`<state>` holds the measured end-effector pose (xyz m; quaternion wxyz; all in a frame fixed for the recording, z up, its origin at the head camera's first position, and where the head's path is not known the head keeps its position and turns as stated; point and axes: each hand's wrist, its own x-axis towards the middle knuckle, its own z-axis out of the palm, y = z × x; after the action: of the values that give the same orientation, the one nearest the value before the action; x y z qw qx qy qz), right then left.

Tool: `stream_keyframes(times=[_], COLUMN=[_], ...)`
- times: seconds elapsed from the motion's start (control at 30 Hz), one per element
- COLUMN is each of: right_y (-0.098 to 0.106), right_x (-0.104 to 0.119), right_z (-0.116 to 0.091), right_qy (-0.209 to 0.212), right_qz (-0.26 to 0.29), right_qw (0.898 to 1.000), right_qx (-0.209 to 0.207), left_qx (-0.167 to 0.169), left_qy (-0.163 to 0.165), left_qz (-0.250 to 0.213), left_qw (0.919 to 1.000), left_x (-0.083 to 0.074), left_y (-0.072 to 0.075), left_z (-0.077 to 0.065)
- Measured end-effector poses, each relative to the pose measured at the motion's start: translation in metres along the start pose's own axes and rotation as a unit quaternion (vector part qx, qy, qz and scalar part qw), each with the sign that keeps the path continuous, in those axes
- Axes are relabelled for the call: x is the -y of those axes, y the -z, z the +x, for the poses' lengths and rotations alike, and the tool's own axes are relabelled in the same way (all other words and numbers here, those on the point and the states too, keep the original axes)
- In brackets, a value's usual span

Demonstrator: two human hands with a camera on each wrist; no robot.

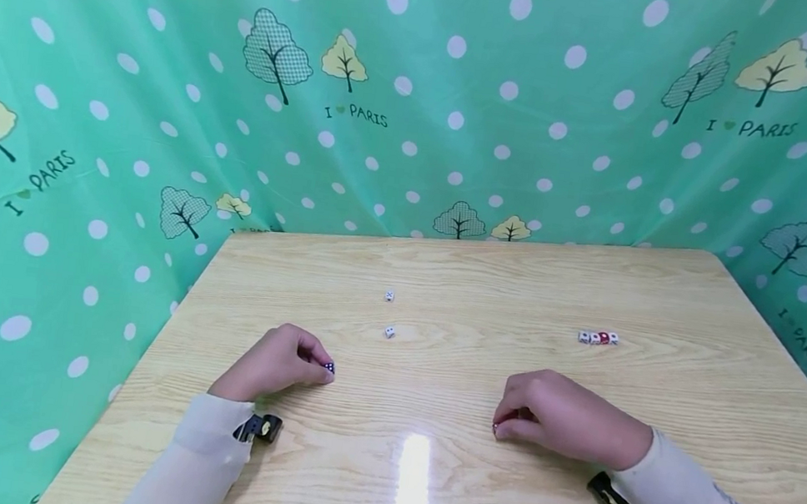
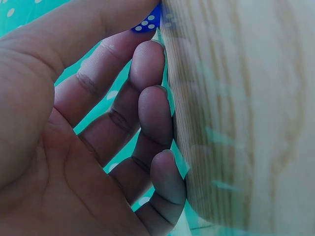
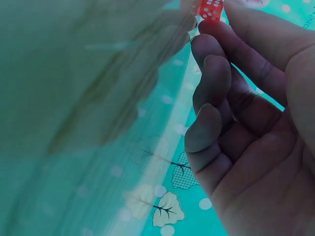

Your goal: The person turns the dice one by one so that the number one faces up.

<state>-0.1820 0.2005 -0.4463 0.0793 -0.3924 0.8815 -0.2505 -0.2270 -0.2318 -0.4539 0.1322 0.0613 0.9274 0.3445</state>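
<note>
Between the thumb and forefinger of my left hand (image 1: pixel 284 363) is a blue die (image 1: pixel 330 367) with white pips, pinched at the tabletop. The left wrist view shows the blue die (image 2: pixel 147 22) right at the wood, the other fingers curled below it. My right hand (image 1: pixel 553 413) pinches a red die (image 3: pixel 211 10) with white pips, also low over the table. In the head view the fingers cover most of that die. Beyond the left hand lie two white dice, a nearer die (image 1: pixel 389 332) and a farther die (image 1: pixel 389 296).
At the right, past the right hand, a short row of white dice (image 1: pixel 584 337) has one red die (image 1: pixel 604 338) in it. The wooden table (image 1: pixel 475 286) meets a green dotted curtain (image 1: pixel 464 125) at its back and sides. A bright light reflection lies near the front.
</note>
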Motion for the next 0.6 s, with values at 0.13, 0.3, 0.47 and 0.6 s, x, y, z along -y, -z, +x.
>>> stream_keyframes(times=[0.13,0.3,0.47,0.6], right_y=[0.007,0.025,0.034,0.032], right_x=[-0.004,-0.019,-0.035,-0.036], right_z=[-0.004,-0.011,-0.016,-0.015], right_qy=[-0.019,-0.076,-0.126,-0.127], right_qz=[0.007,0.041,0.069,0.070], right_qw=[1.000,0.996,0.989,0.989], right_qx=[0.003,0.028,0.043,0.041], left_qx=[0.001,0.002,0.004,0.003], left_qy=[-0.002,-0.005,-0.006,-0.005], left_qz=[-0.001,-0.003,-0.002,-0.002], left_qw=[1.0000,1.0000,1.0000,1.0000], left_x=[0.000,0.001,0.002,0.001], left_y=[0.000,0.000,0.000,0.001], left_z=[0.000,0.001,0.001,0.000])
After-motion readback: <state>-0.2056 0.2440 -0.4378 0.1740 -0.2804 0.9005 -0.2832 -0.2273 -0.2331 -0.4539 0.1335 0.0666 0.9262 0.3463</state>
